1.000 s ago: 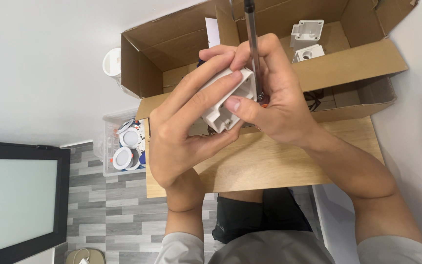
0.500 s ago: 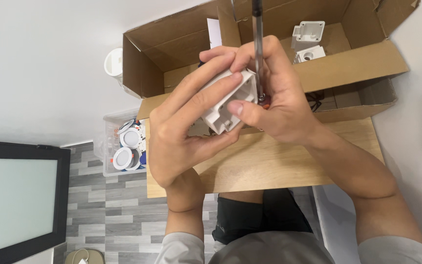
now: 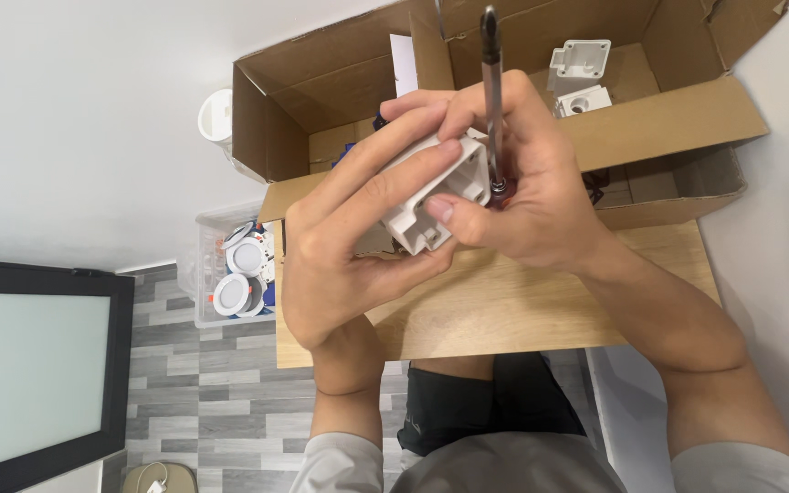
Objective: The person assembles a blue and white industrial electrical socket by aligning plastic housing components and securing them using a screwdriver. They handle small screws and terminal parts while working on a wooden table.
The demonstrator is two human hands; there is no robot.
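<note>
My left hand (image 3: 349, 246) grips a small white plastic housing (image 3: 436, 196) from the left, fingers wrapped over its top. My right hand (image 3: 527, 192) holds a screwdriver (image 3: 491, 91) with a dark shaft that points up and away. Its tip sits at the housing's right edge. Both hands hover above a wooden table (image 3: 504, 301). My right thumb presses on the housing's lower side.
Two open cardboard boxes (image 3: 650, 119) stand at the table's far side, and the right one holds two white plastic parts (image 3: 580, 78). On the floor to the left, a clear bin (image 3: 216, 265) holds round white lamps. A dark-framed panel (image 3: 29, 365) stands at lower left.
The hands and housing stay almost in place. The screwdriver shaft has shifted slightly to the right and stands a little more upright.
</note>
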